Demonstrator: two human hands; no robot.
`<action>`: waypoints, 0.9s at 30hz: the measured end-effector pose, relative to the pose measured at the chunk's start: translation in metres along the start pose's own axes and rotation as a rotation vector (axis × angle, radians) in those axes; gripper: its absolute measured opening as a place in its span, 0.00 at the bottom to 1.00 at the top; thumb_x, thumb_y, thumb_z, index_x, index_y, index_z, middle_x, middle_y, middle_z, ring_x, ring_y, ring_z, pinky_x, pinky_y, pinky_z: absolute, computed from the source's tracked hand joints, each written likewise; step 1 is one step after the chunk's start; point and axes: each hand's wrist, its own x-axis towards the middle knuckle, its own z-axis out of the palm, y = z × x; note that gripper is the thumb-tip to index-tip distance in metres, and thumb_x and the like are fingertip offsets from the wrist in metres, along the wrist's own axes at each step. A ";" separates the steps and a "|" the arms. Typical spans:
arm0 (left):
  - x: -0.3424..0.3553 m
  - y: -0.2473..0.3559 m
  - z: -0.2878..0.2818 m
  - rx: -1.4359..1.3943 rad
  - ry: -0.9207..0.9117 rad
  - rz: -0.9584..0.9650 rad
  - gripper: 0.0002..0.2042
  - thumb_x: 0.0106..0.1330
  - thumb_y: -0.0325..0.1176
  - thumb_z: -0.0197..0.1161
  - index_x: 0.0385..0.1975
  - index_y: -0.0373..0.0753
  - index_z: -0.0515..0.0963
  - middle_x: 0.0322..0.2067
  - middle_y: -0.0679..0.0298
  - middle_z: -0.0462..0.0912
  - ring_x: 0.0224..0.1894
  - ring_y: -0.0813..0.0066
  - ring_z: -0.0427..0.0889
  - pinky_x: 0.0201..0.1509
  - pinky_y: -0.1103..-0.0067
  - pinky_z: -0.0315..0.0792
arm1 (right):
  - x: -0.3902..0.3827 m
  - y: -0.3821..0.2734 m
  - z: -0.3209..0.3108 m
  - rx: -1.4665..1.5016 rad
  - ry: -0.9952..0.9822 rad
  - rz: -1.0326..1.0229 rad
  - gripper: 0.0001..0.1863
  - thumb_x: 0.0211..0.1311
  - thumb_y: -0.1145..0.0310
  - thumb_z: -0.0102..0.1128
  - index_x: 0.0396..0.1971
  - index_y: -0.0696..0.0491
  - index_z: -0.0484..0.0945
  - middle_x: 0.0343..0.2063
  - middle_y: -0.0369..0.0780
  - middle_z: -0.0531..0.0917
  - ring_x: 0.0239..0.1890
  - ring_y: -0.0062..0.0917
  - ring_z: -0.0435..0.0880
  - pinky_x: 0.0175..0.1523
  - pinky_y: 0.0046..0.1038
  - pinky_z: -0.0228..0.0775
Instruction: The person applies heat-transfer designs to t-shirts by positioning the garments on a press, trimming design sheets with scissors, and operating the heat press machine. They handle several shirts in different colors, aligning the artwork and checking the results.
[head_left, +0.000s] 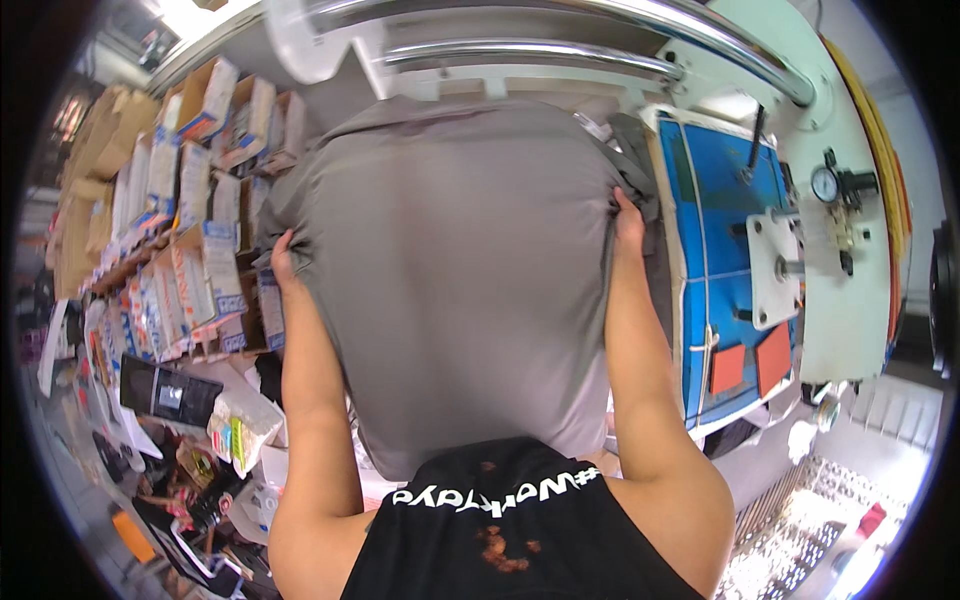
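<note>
A broad grey piece of cloth (pixel 470 270) stretches out in front of me, pulled over a wide flat form that the fabric hides. Its near end reaches my black top. My left hand (pixel 284 258) grips the bunched left edge of the cloth, fingers curled into the folds. On the opposite side, my right hand (pixel 628 220) holds the gathered right edge, slightly farther from me. Wrinkles run out from both grips, while the middle lies fairly smooth. What kind of textile piece it is, I cannot tell.
Chrome rollers (pixel 530 55) cross the machine at the far side. To the right sit a blue padded panel (pixel 720 200), a white metal plate (pixel 775 270) and a pressure gauge (pixel 825 184). Cardboard boxes (pixel 205 275) crowd the left, with a dark phone-like device (pixel 170 392) nearer.
</note>
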 end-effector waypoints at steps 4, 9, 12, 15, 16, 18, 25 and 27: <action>0.013 -0.023 0.011 0.480 0.182 0.442 0.13 0.67 0.35 0.57 0.36 0.30 0.84 0.41 0.56 0.86 0.43 0.69 0.84 0.55 0.80 0.73 | 0.007 -0.005 -0.019 0.064 -0.157 0.098 0.28 0.67 0.57 0.60 0.56 0.65 0.76 0.54 0.45 0.80 0.56 0.31 0.77 0.65 0.30 0.64; -0.013 -0.004 0.052 -0.324 -0.118 -0.120 0.13 0.67 0.33 0.56 0.37 0.29 0.81 0.38 0.54 0.86 0.42 0.63 0.86 0.52 0.72 0.78 | 0.020 -0.009 -0.024 0.207 -0.232 0.213 0.27 0.69 0.58 0.58 0.57 0.67 0.73 0.53 0.47 0.80 0.51 0.32 0.80 0.60 0.32 0.70; -0.031 0.007 0.067 -0.275 0.008 0.020 0.12 0.67 0.32 0.56 0.38 0.28 0.81 0.37 0.55 0.86 0.37 0.62 0.86 0.46 0.71 0.80 | 0.013 -0.013 -0.021 0.255 -0.283 0.248 0.28 0.69 0.58 0.59 0.57 0.67 0.73 0.54 0.47 0.80 0.52 0.33 0.81 0.60 0.32 0.70; -0.024 0.006 0.073 -0.351 -0.059 -0.040 0.11 0.66 0.30 0.56 0.37 0.28 0.81 0.36 0.54 0.86 0.37 0.63 0.86 0.46 0.71 0.80 | 0.015 -0.013 -0.024 0.081 -0.191 0.118 0.27 0.69 0.58 0.59 0.56 0.67 0.74 0.54 0.48 0.79 0.51 0.35 0.81 0.58 0.33 0.71; -0.012 0.002 0.049 -0.260 -0.042 -0.028 0.13 0.67 0.33 0.57 0.40 0.27 0.80 0.38 0.54 0.85 0.38 0.62 0.86 0.47 0.70 0.80 | 0.011 -0.013 -0.013 -0.015 -0.172 0.053 0.27 0.69 0.58 0.59 0.55 0.67 0.74 0.54 0.48 0.79 0.51 0.35 0.81 0.57 0.33 0.72; 0.006 -0.003 -0.018 -0.071 0.020 0.019 0.19 0.69 0.39 0.59 0.45 0.24 0.78 0.41 0.53 0.85 0.40 0.61 0.86 0.48 0.69 0.80 | -0.002 -0.015 0.023 -0.387 -0.204 -0.129 0.27 0.69 0.57 0.59 0.55 0.66 0.75 0.54 0.48 0.80 0.51 0.35 0.81 0.55 0.34 0.72; -0.177 -0.015 0.090 0.254 -0.113 -0.556 0.39 0.68 0.68 0.47 0.66 0.39 0.67 0.62 0.58 0.72 0.62 0.66 0.72 0.62 0.69 0.70 | -0.132 -0.020 -0.054 -0.180 -0.460 0.317 0.36 0.71 0.40 0.49 0.61 0.59 0.71 0.56 0.45 0.79 0.57 0.34 0.79 0.59 0.38 0.71; -0.221 -0.053 0.024 0.341 -0.157 -0.611 0.36 0.69 0.64 0.51 0.63 0.37 0.70 0.60 0.59 0.75 0.59 0.68 0.75 0.59 0.72 0.72 | -0.176 0.003 -0.103 -0.089 -0.486 0.443 0.37 0.70 0.39 0.48 0.62 0.58 0.70 0.57 0.44 0.79 0.58 0.33 0.78 0.63 0.38 0.69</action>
